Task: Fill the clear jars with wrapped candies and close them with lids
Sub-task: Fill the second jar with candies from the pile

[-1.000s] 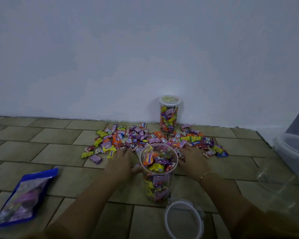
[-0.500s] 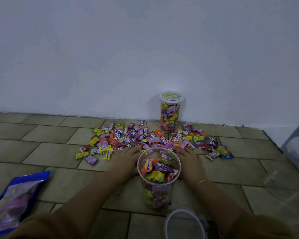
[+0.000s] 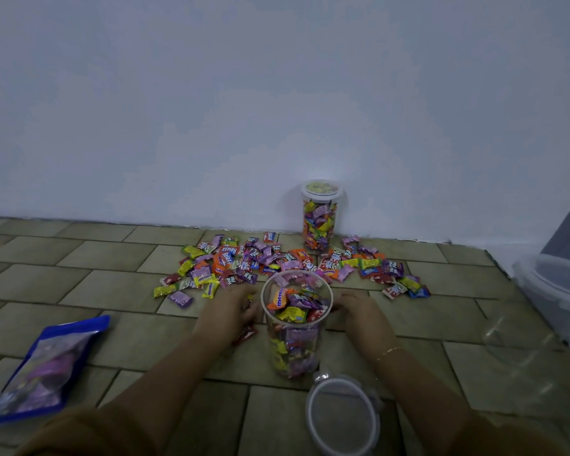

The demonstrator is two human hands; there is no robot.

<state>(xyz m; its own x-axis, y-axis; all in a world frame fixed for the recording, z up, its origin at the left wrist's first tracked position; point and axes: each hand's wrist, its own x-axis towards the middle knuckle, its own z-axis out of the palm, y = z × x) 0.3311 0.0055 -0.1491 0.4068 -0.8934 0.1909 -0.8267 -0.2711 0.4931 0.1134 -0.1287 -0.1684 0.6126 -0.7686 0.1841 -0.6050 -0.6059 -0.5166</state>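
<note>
At frame centre the open jar [image 3: 296, 324] stands on the floor [image 3: 79, 291]; candies [image 3: 277, 261] lie behind it, the lid [image 3: 343, 419] below it, a closed jar [image 3: 320, 218] by the wall

Around my work spot

I saw a blue bag [image 3: 43, 366] lying on the tiled floor [image 3: 79, 258] at left, a white wall [image 3: 244, 93] behind, a plastic tub [image 3: 560, 291] at right.

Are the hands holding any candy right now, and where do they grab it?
The left hand curls round wrapped candies on the tiled floor beside the open clear plastic jar. The right hand's fingers are hidden behind the jar, so that cannot be told.
</note>
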